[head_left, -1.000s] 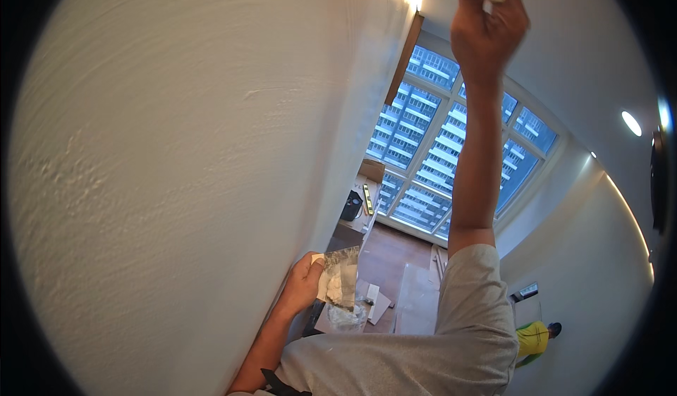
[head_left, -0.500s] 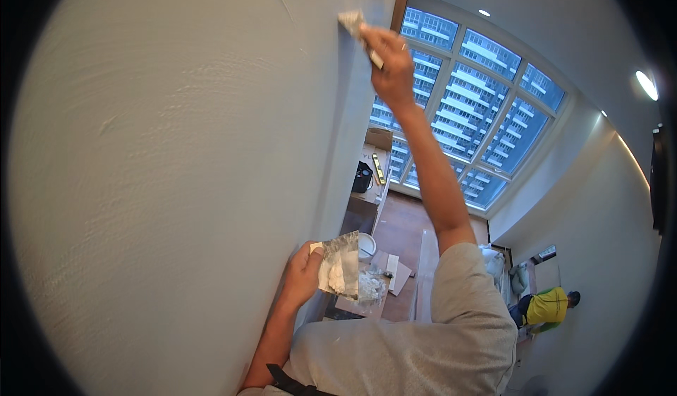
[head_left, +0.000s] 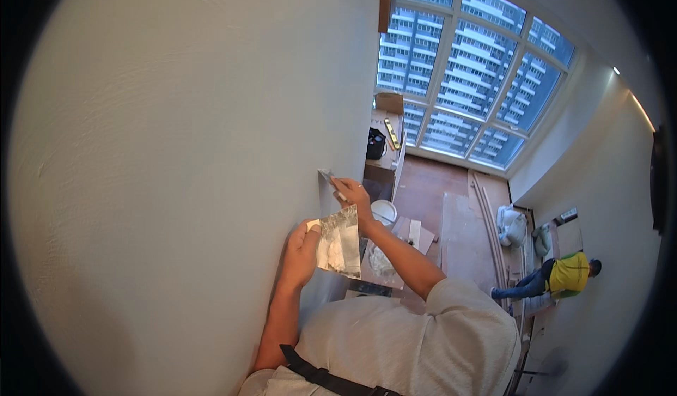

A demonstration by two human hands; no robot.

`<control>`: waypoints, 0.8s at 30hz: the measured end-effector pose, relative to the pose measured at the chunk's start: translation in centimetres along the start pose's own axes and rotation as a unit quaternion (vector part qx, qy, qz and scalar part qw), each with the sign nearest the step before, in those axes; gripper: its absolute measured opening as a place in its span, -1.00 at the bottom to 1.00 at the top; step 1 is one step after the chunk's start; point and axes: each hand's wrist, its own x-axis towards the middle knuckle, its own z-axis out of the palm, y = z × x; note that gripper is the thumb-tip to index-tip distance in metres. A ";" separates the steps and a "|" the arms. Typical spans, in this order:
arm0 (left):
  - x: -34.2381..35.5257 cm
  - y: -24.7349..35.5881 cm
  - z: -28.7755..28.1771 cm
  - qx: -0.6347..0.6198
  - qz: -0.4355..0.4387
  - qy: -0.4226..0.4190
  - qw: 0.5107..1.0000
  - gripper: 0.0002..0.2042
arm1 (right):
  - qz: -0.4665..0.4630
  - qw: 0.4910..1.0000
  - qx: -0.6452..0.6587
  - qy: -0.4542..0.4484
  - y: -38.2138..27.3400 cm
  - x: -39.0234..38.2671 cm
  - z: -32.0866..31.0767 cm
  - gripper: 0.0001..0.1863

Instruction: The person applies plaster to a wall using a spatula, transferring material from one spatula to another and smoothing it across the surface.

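Pale plastered wall fills the left half of the view, with a large gridded window at the far end of the room and a reddish-brown floor below it. Close to the wall, the person's left hand is closed on the edge of a flat metal plaster hawk smeared with white filler, held tilted just in front of the chest. The right hand grips the handle of a putty knife — its blade touches the wall just above the hawk. Beyond the hands, a white bucket stands on the floor, and a counter under the window carries a black container and a yellow spirit level. Well apart at the right, another person in a yellow shirt crouches beside the far wall — near some white sacks.
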 end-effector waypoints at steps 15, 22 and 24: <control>-0.2 -0.2 5.5 -0.206 -0.076 0.149 0.964 -0.71 | -0.078 0.992 0.094 0.022 -13.9 -6.3 -12.9 -0.61; 0.3 0.6 3.2 -0.172 -0.085 0.055 0.980 -0.73 | 0.308 0.927 0.192 -0.090 -4.8 -8.4 -14.6 -0.71; 1.1 -1.5 1.6 -0.119 -0.168 0.024 0.978 -0.72 | 0.353 0.797 0.488 -0.038 -4.1 -7.6 -14.9 -0.66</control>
